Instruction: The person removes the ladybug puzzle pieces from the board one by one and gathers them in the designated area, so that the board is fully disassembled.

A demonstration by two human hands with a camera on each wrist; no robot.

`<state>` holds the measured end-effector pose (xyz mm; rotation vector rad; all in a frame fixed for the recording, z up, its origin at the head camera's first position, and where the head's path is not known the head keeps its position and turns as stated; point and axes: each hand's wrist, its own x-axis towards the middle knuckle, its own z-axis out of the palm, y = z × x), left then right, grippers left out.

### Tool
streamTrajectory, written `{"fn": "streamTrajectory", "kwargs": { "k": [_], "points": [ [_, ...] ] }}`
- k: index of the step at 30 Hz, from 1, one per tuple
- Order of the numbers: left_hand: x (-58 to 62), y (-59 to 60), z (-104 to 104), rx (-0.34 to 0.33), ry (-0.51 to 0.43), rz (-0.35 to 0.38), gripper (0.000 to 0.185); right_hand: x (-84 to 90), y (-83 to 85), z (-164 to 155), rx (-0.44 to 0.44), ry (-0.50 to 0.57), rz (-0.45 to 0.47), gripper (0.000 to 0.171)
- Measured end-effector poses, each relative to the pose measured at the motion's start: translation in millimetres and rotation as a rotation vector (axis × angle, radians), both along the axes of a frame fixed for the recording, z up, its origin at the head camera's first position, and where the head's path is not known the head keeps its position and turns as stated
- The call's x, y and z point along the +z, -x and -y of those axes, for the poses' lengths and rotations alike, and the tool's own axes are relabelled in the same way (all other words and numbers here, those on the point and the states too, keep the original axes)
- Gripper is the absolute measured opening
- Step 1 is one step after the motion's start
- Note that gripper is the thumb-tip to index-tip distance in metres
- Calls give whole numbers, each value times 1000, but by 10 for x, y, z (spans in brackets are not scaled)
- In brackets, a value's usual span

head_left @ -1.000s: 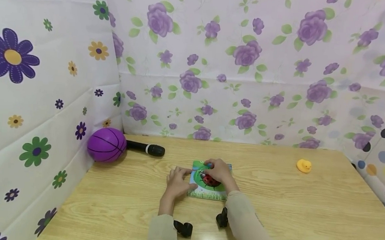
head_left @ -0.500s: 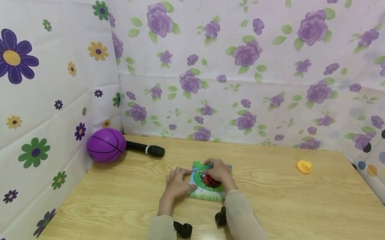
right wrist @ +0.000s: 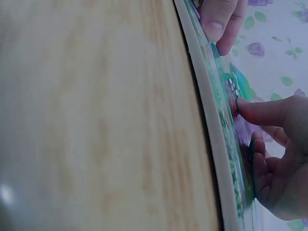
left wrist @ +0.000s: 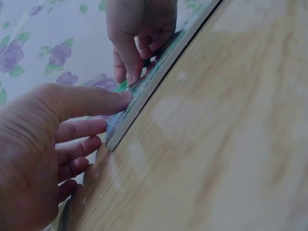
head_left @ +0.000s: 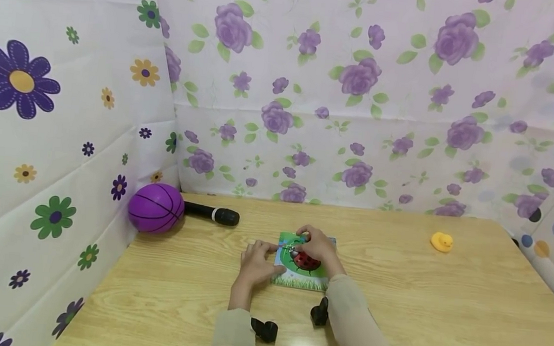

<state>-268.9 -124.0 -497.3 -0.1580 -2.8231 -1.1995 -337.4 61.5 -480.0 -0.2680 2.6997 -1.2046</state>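
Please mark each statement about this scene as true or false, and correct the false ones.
1. The ladybug puzzle board lies flat on the wooden table. True.
2. The purple ball sits at the right edge of the table. False: it sits at the left, against the flowered wall.
3. The left hand rests at the left edge of the board, its thumb touching the rim. True.
4. The right hand holds the black microphone. False: the microphone lies apart beside the ball; the right hand's fingers press on the board's picture.
5. The yellow duck stands on top of the board. False: it stands on the table, far to the right of the board.
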Motion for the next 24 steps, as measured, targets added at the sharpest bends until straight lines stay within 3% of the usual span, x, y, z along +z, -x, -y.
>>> {"fn": "streamTrajectory", "kwargs": {
  "k": [9, 16, 24],
  "points": [
    [17, 9, 34, 7, -2, 0, 53, -35, 23, -5, -37, 90, -38, 19],
    [29, -24, 12, -1, -14, -2, 53, -91, 52, -37, -140, 179, -24, 16],
    [18, -5, 3, 1, -6, 2, 53, -87, 35, -24, -197, 234, -38, 17]
  ]
}}
